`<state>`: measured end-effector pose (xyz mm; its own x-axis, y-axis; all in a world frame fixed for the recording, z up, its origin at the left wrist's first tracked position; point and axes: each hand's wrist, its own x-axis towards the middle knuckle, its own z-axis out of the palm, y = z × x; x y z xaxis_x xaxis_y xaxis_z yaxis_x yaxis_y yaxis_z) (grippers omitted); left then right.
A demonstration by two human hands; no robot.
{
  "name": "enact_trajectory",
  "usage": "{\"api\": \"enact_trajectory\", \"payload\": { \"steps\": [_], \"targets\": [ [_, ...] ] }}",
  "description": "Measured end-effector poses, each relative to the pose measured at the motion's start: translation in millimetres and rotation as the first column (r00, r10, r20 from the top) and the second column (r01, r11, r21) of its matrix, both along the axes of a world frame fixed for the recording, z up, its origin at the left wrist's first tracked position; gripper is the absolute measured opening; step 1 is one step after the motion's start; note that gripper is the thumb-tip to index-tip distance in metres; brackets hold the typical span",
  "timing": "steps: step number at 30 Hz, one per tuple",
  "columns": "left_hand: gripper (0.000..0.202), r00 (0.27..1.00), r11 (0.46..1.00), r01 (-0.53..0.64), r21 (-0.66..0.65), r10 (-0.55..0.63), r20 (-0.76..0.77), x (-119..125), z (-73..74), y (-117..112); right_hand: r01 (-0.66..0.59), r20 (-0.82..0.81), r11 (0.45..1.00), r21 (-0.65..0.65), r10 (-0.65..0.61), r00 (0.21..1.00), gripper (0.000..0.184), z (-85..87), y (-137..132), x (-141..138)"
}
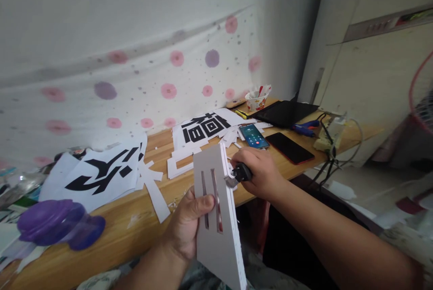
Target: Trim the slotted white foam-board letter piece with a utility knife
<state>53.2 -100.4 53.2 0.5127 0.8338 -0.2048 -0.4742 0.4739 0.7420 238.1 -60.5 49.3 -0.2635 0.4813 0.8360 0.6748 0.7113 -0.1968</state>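
Observation:
My left hand (189,224) grips a white foam board piece (216,240) from below, thumb on its face beside two narrow cut slots. The board stands tilted above the front edge of the wooden table (128,222). My right hand (259,172) is closed around a black-handled utility knife (239,174), whose blade end rests against the board's right edge near the top. A thin curl of cut foam hangs at the blade.
Printed sheets with big black characters (101,175) (204,128) and white offcuts lie on the table. A lit phone (254,135), a dark phone (290,147), a black tablet (287,112), a paper cup (256,99), cables (326,143) and a purple object (57,222) surround them.

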Motion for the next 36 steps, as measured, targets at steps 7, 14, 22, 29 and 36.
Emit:
{"api": "enact_trajectory", "payload": {
  "steps": [7,14,22,29,36],
  "targets": [
    [0.026,1.0,1.0,0.004,0.016,-0.004,0.008,3,3.5,-5,0.112,-0.236,0.99,-0.082,-0.129,0.963,0.01,-2.9,7,8],
    [0.029,0.988,0.989,-0.15,0.002,0.15,-0.028,1,10.1,4,-0.094,-0.423,0.944,-0.316,-0.051,0.905,0.012,3.4,-3,-6],
    [0.031,0.948,0.949,-0.304,0.087,0.31,-0.067,-1,16.4,17,-0.32,-0.48,0.833,-0.451,0.076,0.874,0.015,1.9,-9,-16],
    [0.035,0.948,0.944,-0.297,0.144,0.309,-0.071,-5,13.4,24,-0.302,-0.142,0.91,-0.284,0.272,0.952,0.008,-13.5,-9,-15],
    [0.03,0.961,0.961,-0.272,0.054,0.274,-0.036,-4,9.9,22,-0.266,-0.082,0.945,-0.19,0.255,0.963,0.011,-13.9,-8,-21]
  ]
}}
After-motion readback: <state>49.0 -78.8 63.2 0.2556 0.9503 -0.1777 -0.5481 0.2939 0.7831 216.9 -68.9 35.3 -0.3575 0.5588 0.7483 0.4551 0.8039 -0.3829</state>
